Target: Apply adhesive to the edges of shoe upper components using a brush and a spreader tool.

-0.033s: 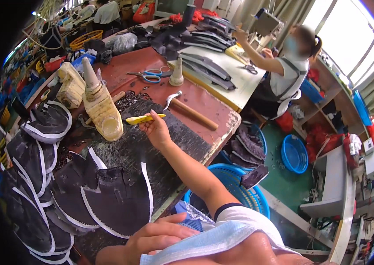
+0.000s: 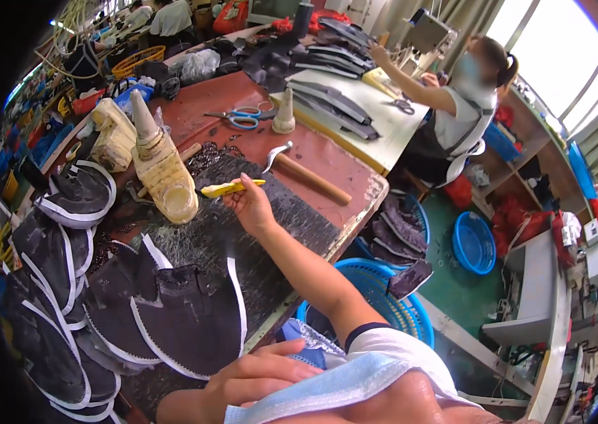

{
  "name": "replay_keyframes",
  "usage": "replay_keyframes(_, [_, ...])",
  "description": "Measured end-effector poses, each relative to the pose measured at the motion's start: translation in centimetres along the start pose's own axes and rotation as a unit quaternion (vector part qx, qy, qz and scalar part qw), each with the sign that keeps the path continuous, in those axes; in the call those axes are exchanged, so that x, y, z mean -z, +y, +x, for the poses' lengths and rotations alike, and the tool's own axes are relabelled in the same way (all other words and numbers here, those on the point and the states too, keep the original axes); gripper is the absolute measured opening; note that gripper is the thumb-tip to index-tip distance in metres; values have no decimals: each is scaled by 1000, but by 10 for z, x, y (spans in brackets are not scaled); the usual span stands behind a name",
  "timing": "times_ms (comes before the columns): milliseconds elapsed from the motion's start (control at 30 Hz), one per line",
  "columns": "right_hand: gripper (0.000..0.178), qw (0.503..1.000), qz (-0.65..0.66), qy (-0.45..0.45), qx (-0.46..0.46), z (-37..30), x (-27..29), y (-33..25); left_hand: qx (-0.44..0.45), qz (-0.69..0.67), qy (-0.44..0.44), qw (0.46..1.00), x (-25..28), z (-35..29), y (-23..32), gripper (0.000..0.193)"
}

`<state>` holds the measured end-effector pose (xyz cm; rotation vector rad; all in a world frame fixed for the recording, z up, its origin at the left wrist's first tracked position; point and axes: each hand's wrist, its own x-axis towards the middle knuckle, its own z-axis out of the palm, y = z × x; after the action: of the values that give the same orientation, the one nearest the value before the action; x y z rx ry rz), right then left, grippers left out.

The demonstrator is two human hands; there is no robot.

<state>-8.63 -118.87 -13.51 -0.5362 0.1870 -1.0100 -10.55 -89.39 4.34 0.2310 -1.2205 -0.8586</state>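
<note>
My right hand [image 2: 251, 207] is closed round a slim yellow tool [image 2: 232, 188] with a paler end pointing left; its exact kind is not clear. That pale end is beside the round recess of a worn cream stand [image 2: 175, 201] topped by a cone. Beyond the hand, a hammer [image 2: 313, 177] with a wooden handle lies on the table. Low in view my left hand [image 2: 256, 378] is near my chest, fingers stretched out and nothing visible in them; a light blue mask [image 2: 320, 389] partly covers it. Dark shoe-upper pieces [image 2: 186, 321] with white edging lie just beyond.
A dark board [image 2: 277, 226] covers part of the red table. Blue-handled scissors [image 2: 242, 118] and a small cone [image 2: 284, 116] stand farther back. More edged pieces [image 2: 51, 339] pile up at left. Blue baskets [image 2: 412, 321] stand at right; a co-worker [image 2: 458, 116] sits beyond.
The view has shifted very slightly. My right hand keeps its hold on the yellow tool, and my left hand stays near my chest.
</note>
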Motion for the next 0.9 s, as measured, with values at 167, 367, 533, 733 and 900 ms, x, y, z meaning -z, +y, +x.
replay_keyframes(167, [30, 999, -41, 5, -1, 0, -4, -13, 122, -4, 0, 992, 8, 8, -1, 24])
replay_keyframes(367, [29, 1000, -19, 8, 5, -1, -8, -10, 153, -97, -16, 983, 9, 14, -11, 40])
replay_keyframes(533, [29, 999, -21, -11, 29, 0, -16, -6, 199, -133, -17, 971, 0, 5, -4, 50])
replay_keyframes(733, [27, 998, -41, -29, 38, -2, 29, -19, 390, 16, -143, 910, 9, 10, -18, 41])
replay_keyframes(900, [27, 999, -20, -38, 6, -4, -1, 4, 345, 51, -174, 921, 2, -23, -2, 40])
